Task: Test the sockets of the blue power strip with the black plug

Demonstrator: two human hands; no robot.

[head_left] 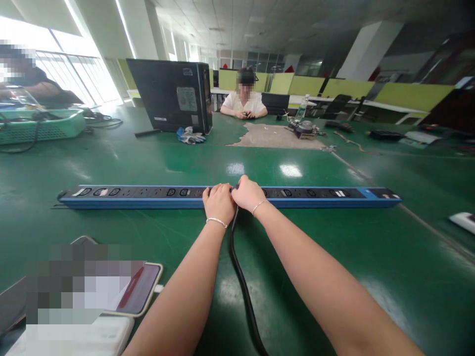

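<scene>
A long blue power strip (319, 201) with black sockets lies across the green table (148, 237). Near its middle, my left hand (219, 200) rests on the top with its fingers bent over the strip. My right hand (249, 194) touches it on the right, its fingers closed around the end of a black cable (243, 282). The plug itself is hidden by the fingers. From there the cable runs down toward the front edge of the view.
A phone (143, 289) lies at the lower left. Farther back stand a black computer case (170, 96), gloves (191, 135) and a green basket (44, 129). A person (244, 101) sits across the table; another person (37, 81) is at the far left.
</scene>
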